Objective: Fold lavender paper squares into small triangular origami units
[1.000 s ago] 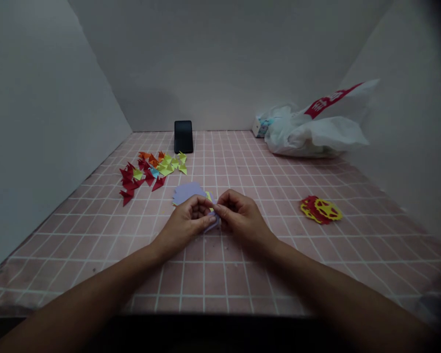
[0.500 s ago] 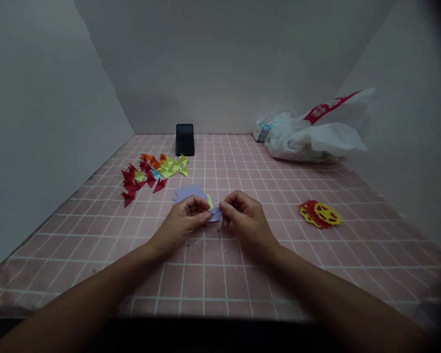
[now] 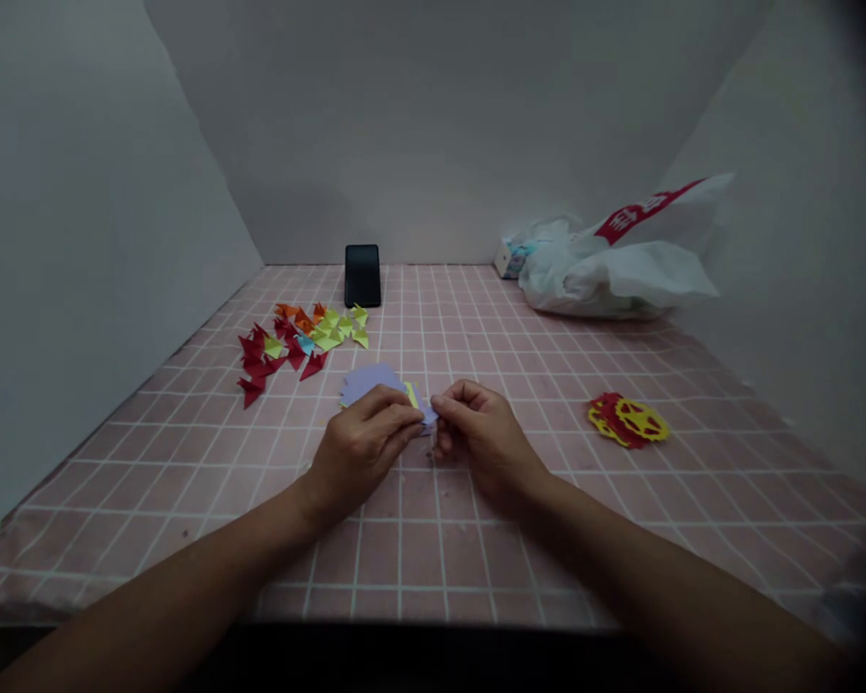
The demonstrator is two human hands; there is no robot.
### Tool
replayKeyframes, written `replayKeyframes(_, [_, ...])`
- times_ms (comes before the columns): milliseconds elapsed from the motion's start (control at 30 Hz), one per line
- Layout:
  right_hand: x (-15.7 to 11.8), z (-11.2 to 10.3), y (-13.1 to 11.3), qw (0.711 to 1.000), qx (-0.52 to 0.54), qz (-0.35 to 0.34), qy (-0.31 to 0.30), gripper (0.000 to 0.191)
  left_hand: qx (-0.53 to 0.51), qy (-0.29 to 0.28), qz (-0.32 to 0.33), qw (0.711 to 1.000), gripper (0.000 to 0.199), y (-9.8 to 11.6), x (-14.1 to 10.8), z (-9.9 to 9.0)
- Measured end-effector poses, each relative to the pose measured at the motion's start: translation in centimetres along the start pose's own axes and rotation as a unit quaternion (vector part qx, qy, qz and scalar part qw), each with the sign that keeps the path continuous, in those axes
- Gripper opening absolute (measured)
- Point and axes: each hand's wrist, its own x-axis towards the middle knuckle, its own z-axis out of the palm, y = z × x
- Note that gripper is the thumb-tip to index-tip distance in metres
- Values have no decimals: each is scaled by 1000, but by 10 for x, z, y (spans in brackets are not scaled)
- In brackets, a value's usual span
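Note:
Close together at the middle of the table, my left hand (image 3: 361, 438) and my right hand (image 3: 482, 433) pinch a small folded piece of purple paper (image 3: 429, 416) between them. Most of it is hidden by the fingers. Just behind my left hand lie purple paper sheets (image 3: 369, 379), partly covered by that hand. A strip of yellow paper (image 3: 411, 393) shows beside the sheets. Farther left is a cluster of small folded paper cranes in red (image 3: 256, 361), orange (image 3: 303, 320), yellow-green (image 3: 328, 335) and light blue (image 3: 305, 343).
A black phone (image 3: 362, 276) leans upright at the back. Red and yellow paper cutouts (image 3: 641, 421) lie in a pile on the right. At the back right sit a white plastic bag (image 3: 606, 279) and a small box (image 3: 506, 260). A pink checked cloth (image 3: 404, 558) covers the table.
My left hand has turned over the paper, its fingers now closing together at the paper's left edge. My right hand has barely moved and keeps its pinch.

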Motion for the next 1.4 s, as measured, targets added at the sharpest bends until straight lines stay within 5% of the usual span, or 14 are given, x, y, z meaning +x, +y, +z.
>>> replayKeyframes(200, [1,0,-1,999,36,16,-35,28,-43,58,-54,996,7,-5,2,-1])
replayKeyframes(500, [1,-1,1,997,-5,3,-75,24,-181,34,-222,958,10,-1,4,0])
replayKeyframes(700, [2,-3,3,995,-82,-20,-48,25,-231,-5,-266,936,11,2,6,-2])
replayKeyframes(933, [-2,-1,-2,995,-43,-33,-86,27,-393,-8,-392,832,18,-3,6,2])
replayKeyframes(1100, [-1,1,-1,993,-52,-18,-100,23,-462,-1,-418,782,24,-5,3,6])
replayKeyframes(1400, [-1,-1,0,993,-42,-23,-112,22,-456,-4,-423,783,23,-5,2,8])
